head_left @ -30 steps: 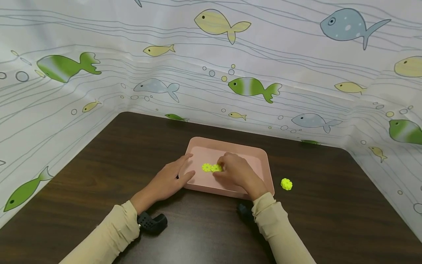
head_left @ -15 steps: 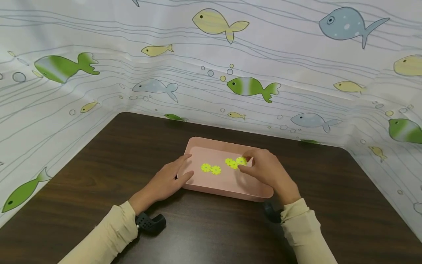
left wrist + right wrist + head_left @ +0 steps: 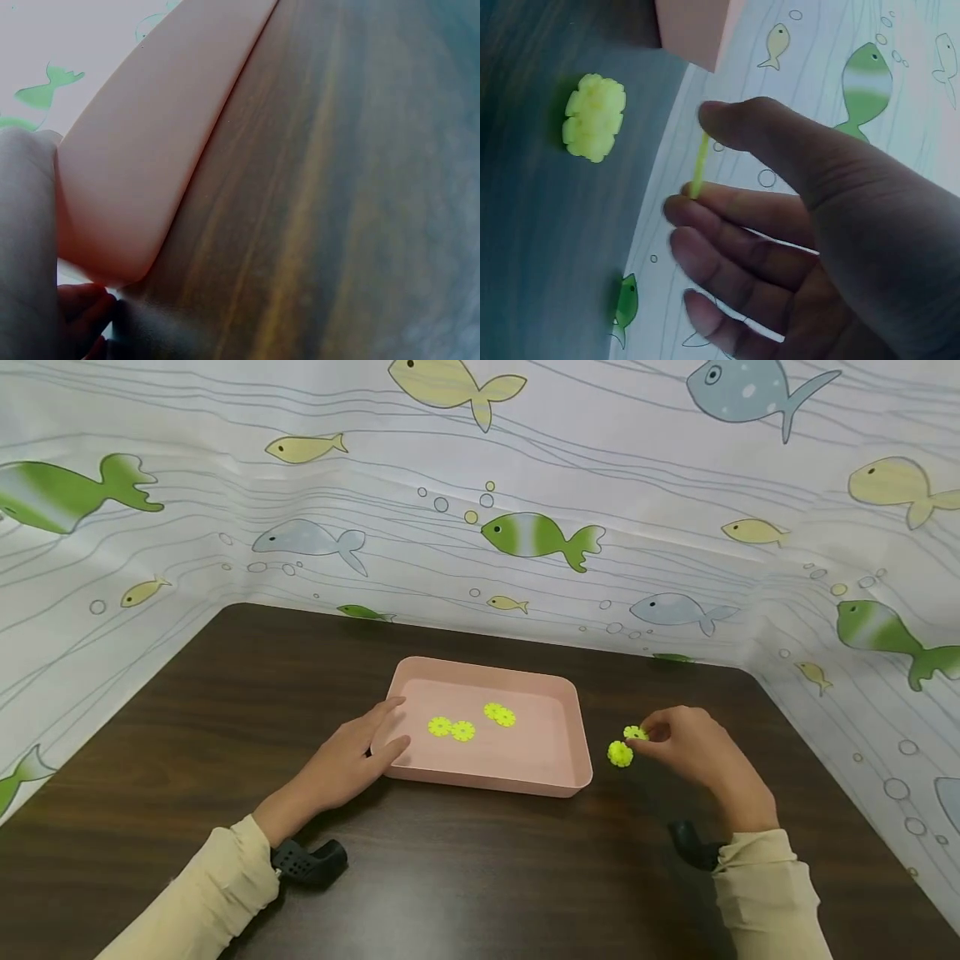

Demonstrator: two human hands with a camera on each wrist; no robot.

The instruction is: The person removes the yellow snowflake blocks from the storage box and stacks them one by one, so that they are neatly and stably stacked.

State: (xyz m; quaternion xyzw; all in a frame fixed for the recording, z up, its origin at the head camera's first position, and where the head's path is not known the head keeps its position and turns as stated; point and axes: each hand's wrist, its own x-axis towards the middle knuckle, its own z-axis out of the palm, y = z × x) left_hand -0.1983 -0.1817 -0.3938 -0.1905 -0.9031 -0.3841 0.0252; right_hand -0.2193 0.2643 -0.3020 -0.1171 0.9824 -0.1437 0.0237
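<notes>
A pink tray (image 3: 487,782) lies on the dark table. My left hand (image 3: 347,758) rests against its near left corner, thumb over the rim and forefinger along the left side; the left wrist view shows the thumb (image 3: 26,240) beside the tray's outer wall (image 3: 150,135). My right hand (image 3: 697,752), right of the tray, pinches a thin yellow flower-shaped disc (image 3: 635,733) between thumb and forefinger. Just beside it stands a small stack of yellow discs (image 3: 620,754), also in the right wrist view (image 3: 594,118). Inside the tray lie two pairs of discs, one left (image 3: 452,729), one overlapping (image 3: 499,714).
A white sheet with printed fish (image 3: 525,535) rises behind the table and along both sides. Dark wood (image 3: 480,860) stretches in front of the tray. Each wrist wears a black device, such as the one on the left (image 3: 311,864).
My right hand has moved right, out of the tray to the stack, with a disc in its fingers. The left hand stays at the tray's corner. The head view has shifted.
</notes>
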